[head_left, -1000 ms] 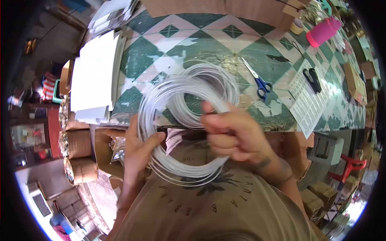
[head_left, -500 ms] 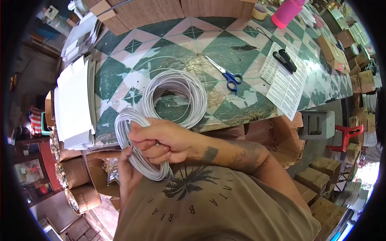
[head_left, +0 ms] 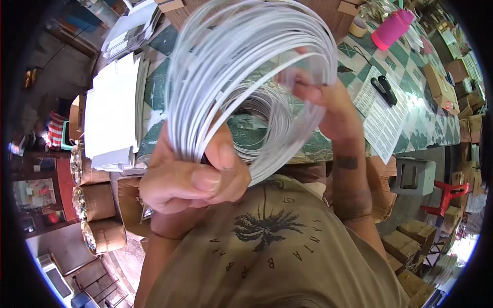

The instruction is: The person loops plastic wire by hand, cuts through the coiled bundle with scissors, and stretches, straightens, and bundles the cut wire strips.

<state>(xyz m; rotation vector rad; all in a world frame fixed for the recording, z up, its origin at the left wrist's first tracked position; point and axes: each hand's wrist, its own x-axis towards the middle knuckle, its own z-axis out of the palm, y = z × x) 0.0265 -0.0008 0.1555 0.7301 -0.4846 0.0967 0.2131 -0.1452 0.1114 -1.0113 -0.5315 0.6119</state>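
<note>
A loose coil of white cord [head_left: 226, 66] is held up close to the camera, its strands fanned into a wide ring. My left hand [head_left: 195, 177] is closed around the lower left of this coil, thumb and fingers pressing the strands together. At the coil's right side, my right hand [head_left: 328, 105] has curled fingers, partly smeared and seen behind strands; what they pinch cannot be made out. A second, thicker coil of white cord [head_left: 280, 115] lies on the table [head_left: 159, 82] behind, seen through the raised ring.
Stacked white sheets [head_left: 114, 113] lie at the table's left. On the right are a black stapler [head_left: 383, 91] on printed sheets [head_left: 385, 126], a pink bottle [head_left: 393, 31], a tape roll [head_left: 358, 25] and a small carton [head_left: 440, 90]. A red stool [head_left: 446, 197] stands beyond.
The smaller coil has risen from beside the table edge toward the camera and fanned out. My right hand has moved from the coil's near side to its right. The scissors are now hidden.
</note>
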